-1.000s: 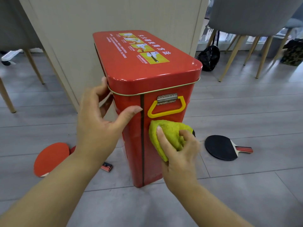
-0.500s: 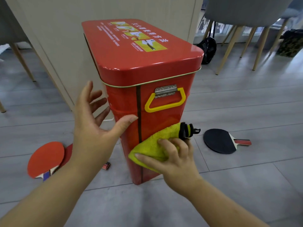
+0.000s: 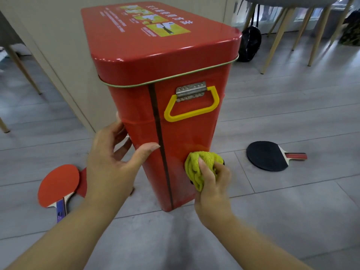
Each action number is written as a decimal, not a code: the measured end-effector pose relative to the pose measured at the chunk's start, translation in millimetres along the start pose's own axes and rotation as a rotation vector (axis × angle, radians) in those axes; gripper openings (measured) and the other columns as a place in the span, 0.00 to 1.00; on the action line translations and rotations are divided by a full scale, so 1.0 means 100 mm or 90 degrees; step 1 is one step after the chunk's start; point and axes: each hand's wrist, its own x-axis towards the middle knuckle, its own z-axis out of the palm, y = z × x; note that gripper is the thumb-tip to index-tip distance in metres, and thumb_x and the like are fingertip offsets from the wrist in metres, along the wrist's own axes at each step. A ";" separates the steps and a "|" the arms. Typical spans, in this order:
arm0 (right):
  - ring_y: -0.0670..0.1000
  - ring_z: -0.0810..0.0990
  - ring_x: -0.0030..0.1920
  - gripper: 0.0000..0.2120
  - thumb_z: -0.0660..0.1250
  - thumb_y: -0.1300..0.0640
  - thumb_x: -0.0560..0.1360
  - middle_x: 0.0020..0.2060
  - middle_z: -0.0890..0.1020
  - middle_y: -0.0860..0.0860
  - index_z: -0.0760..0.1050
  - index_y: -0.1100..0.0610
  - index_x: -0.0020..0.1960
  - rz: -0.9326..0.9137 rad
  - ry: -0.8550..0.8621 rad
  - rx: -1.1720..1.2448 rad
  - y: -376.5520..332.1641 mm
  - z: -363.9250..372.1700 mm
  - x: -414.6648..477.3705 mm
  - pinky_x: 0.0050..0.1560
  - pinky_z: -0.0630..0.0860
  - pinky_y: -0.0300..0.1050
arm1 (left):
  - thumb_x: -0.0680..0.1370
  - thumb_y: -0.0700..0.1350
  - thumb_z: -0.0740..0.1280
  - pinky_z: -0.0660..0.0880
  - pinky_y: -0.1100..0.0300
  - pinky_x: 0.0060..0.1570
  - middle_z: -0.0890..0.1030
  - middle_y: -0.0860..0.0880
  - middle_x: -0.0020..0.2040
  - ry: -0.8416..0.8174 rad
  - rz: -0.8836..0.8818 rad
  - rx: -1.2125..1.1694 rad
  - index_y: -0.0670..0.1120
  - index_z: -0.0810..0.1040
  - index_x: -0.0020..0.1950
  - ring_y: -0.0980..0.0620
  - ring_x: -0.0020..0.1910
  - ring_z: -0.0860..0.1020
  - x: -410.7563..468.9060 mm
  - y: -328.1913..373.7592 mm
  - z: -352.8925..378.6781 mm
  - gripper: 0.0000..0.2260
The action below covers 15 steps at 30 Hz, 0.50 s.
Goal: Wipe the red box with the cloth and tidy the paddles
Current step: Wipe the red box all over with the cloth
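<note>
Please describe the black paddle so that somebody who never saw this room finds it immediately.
Find the tall red box standing on the grey floor. Right of it, one paddle lies flat and alone. Its face is black, whereas the paddles left of the box show red faces.

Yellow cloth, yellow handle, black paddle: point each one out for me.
yellow cloth [image 3: 191,166], head view, on the bunched folds at its left side.
yellow handle [image 3: 190,113], head view, on its lower bar.
black paddle [image 3: 266,155], head view, on the middle of the black blade.
</note>
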 end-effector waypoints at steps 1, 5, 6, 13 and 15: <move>0.60 0.65 0.57 0.30 0.56 0.62 0.70 0.58 0.62 0.57 0.55 0.48 0.70 0.012 0.023 0.011 -0.06 0.04 -0.01 0.55 0.71 0.56 | 0.65 0.57 0.72 0.72 0.75 0.53 0.77 0.50 0.60 0.001 -0.003 -0.008 0.48 0.73 0.63 0.59 0.59 0.76 0.00 -0.01 0.00 0.29; 0.60 0.67 0.51 0.30 0.61 0.64 0.71 0.55 0.64 0.58 0.58 0.50 0.70 -0.075 0.023 -0.007 -0.23 0.11 -0.07 0.52 0.75 0.59 | 0.66 0.58 0.72 0.74 0.68 0.57 0.77 0.49 0.60 -0.001 -0.003 -0.023 0.47 0.72 0.64 0.57 0.60 0.76 -0.01 -0.05 0.02 0.30; 0.60 0.68 0.50 0.32 0.63 0.64 0.70 0.55 0.64 0.58 0.58 0.50 0.71 -0.119 0.008 -0.022 -0.26 0.13 -0.10 0.51 0.76 0.59 | 0.66 0.57 0.72 0.74 0.67 0.57 0.77 0.48 0.60 0.001 -0.005 -0.025 0.46 0.72 0.65 0.57 0.61 0.76 -0.01 -0.05 0.02 0.31; 0.58 0.71 0.47 0.16 0.67 0.52 0.76 0.54 0.70 0.56 0.74 0.40 0.62 -0.358 -0.020 -0.119 -0.13 0.18 -0.13 0.42 0.73 0.52 | 0.68 0.58 0.72 0.74 0.56 0.61 0.73 0.45 0.63 -0.022 0.004 -0.038 0.47 0.69 0.68 0.52 0.64 0.73 -0.06 -0.16 0.04 0.33; 0.56 0.71 0.48 0.15 0.70 0.47 0.73 0.54 0.70 0.52 0.77 0.37 0.58 -0.354 -0.003 -0.130 0.00 0.18 -0.12 0.46 0.72 0.53 | 0.67 0.61 0.72 0.74 0.55 0.61 0.73 0.45 0.63 -0.009 0.000 -0.044 0.45 0.68 0.68 0.52 0.65 0.73 -0.11 -0.22 0.08 0.35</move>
